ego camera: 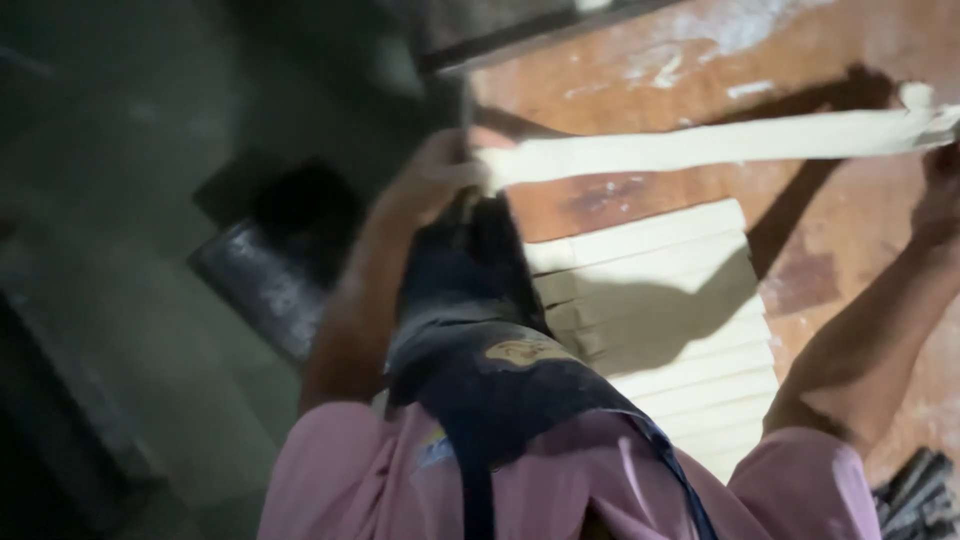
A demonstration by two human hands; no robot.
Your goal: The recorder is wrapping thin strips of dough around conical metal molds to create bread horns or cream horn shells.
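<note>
Left hand (435,175) stretches dough strip (700,145) over floured wooden table (850,230).

Dough strip (700,148) stretched between left hand (435,175) and right hand (940,190), above cut strips (670,300) lying side by side on the table (850,240).

Dough strip (720,145) is pale cream, same as the cut strips (670,320) lying below it. Table (850,230) is reddish-brown wood with white floury smears. Pink shirt (340,470), dark navy apron (500,390) with a small yellowish patch.
</note>
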